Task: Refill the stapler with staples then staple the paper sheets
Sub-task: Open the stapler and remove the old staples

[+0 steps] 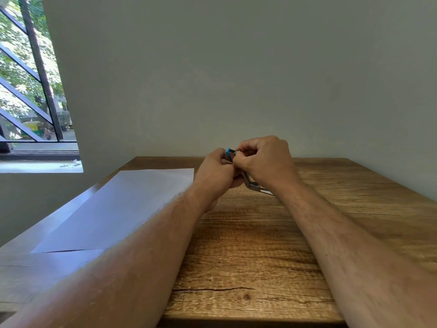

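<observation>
A small stapler (254, 185) with a blue top and bare metal body is held up above the far middle of the wooden table (248, 245). My left hand (216, 172) grips its blue end from the left, fingers curled round it. My right hand (266, 159) pinches the metal front end from the right; the stapler's metal base sticks out below both hands. Staples are hidden by my fingers. White paper sheets (123, 209) lie flat on the left part of the table, partly covered by my left forearm.
A plain wall stands right behind the table's far edge. A barred window (30, 79) with a sill is at the left. The table's near edge runs along the bottom of the view.
</observation>
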